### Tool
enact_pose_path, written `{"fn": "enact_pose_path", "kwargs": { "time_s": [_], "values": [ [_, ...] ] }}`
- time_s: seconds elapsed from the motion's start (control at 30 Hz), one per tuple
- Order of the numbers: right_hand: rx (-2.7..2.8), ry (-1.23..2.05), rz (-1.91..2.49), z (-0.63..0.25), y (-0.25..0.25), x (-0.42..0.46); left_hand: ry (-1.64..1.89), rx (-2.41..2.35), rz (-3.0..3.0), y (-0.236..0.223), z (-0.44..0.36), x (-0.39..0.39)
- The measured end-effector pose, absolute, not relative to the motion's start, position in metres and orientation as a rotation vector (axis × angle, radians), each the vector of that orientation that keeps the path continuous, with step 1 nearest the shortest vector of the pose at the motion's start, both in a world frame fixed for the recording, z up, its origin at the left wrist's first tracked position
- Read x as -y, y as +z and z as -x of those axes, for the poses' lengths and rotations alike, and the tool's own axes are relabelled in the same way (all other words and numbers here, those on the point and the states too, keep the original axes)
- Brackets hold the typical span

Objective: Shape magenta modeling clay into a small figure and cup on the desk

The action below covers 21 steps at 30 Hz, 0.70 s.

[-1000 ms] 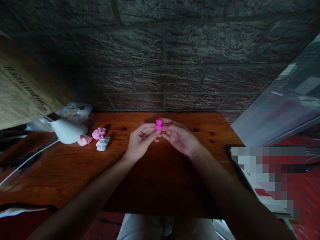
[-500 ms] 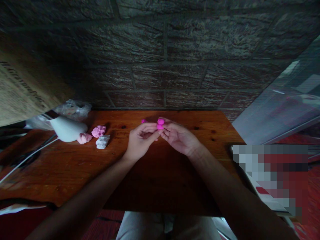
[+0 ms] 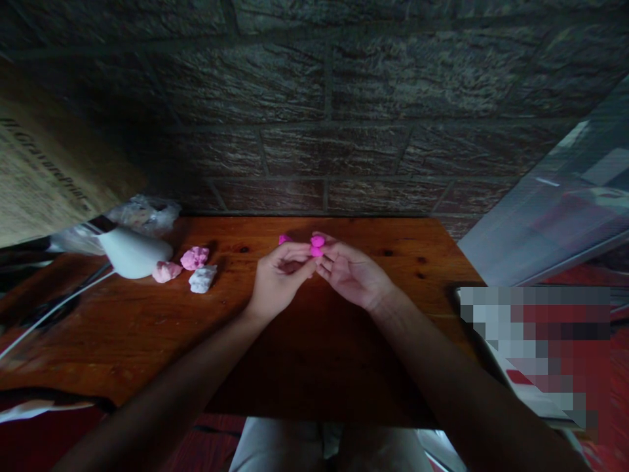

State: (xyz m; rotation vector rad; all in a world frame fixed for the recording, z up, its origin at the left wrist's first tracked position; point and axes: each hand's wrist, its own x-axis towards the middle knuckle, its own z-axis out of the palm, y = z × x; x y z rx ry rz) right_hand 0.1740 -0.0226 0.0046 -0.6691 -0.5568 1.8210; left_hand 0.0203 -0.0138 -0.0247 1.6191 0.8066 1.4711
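Above the table, my left hand [image 3: 278, 278] and my right hand [image 3: 356, 275] meet at the fingertips. Between them is a small piece of bright pink modelling clay [image 3: 317, 242], formed as two rounded lumps, one above the other. My left thumb and forefinger pinch at the lower lump. The fingers of my right hand curl round the clay from the right, partly hiding each other. Behind my left hand, another bright pink lump [image 3: 284, 240] rests on the table. Pale pink clay [image 3: 167, 271], mid-pink clay [image 3: 195, 257] and white clay [image 3: 202, 279] lie to the left.
A white lamp base [image 3: 135, 252] with a cable stands at the left of the wooden table [image 3: 142, 334], below a printed paper shade [image 3: 44, 157]. Clear plastic [image 3: 147, 213] lies behind it. A brick wall [image 3: 295, 98] borders the back; a translucent panel [image 3: 550, 183] leans at right.
Both hands keep nearly the same hold on the pink clay. The whole view has shifted very slightly; nothing was let go or picked up.
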Motion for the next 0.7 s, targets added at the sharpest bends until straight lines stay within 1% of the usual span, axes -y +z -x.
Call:
{"fn": "enact_pose_path", "kwargs": {
  "time_s": [0.7],
  "values": [
    [0.614,1.775,0.677,-0.1753,-0.0012,0.0198,1.438,-0.846,-1.495,-0.0211,-0.0229,0.0155]
  ]
}}
